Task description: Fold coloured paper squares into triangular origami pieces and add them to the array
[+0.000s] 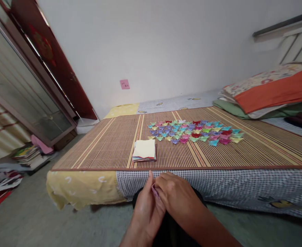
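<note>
My left hand (148,206) and my right hand (175,192) meet over my lap, in front of the bed's near edge. Between them is a small pinkish-purple piece of paper (155,191), mostly hidden by the fingers. Both hands are closed on it, the right one curled over its top. Just beyond the hands, a stack of square coloured paper (144,150) lies on the mat, a cream sheet uppermost. Rows of small folded paper boats (189,132) in many colours stand behind it to the right.
A striped bamboo mat (109,144) covers the bed. Pillows (274,89) are piled at the right by a bed rail. A pink note (124,84) sticks to the wall. Books (28,156) and other items lie on the floor at left, near a glass-panelled door (29,79).
</note>
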A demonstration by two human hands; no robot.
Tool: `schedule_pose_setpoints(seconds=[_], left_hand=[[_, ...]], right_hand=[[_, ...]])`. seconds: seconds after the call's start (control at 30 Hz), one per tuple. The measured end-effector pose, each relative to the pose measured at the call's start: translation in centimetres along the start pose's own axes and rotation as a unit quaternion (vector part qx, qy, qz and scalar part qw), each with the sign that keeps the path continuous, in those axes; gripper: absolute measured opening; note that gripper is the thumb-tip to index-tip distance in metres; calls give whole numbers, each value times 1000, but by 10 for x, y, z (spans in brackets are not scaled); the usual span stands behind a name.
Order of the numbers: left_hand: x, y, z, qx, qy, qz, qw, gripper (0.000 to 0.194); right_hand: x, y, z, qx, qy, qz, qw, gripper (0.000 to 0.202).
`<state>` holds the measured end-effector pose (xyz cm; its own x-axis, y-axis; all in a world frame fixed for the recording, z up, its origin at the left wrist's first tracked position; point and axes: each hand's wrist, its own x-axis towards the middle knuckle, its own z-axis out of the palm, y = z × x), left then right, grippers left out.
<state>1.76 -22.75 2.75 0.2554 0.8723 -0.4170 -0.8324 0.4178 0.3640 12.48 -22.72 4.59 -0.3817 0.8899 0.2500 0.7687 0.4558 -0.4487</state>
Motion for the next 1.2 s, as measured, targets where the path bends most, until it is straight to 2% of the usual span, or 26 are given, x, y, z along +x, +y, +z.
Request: schedule_pose_setpoints(seconds=[0.17,0.4,0.6,0.77,0.87,1.03,1.2], left_hand=[[3,-2,-2,21,-52,1,998,39],[11,0,-7,67,-86,-54,993,44],[11,0,-11,52,-113,-37,992,49],[13,0,-8,49,-82,-27,995,46],[15,0,-9,49,-68,-16,996,41],[17,-1,-13,44,-63,-7,997,32],[15,-2,-10,53,-37,-15,998,31]], right_hand=[[0,3,-3,20,-13,-1,1000,21],[2,4,11,-22,28,-19,999,20],[3,8,-3,7,4,-10,1000,20],[2,6,-7,29,-37,29,998,16],[1,5,-11,58,-41,36,997,17],[2,8,-18,63,-53,18,996,23],[4,13,-15,38,-44,-28,998,22]])
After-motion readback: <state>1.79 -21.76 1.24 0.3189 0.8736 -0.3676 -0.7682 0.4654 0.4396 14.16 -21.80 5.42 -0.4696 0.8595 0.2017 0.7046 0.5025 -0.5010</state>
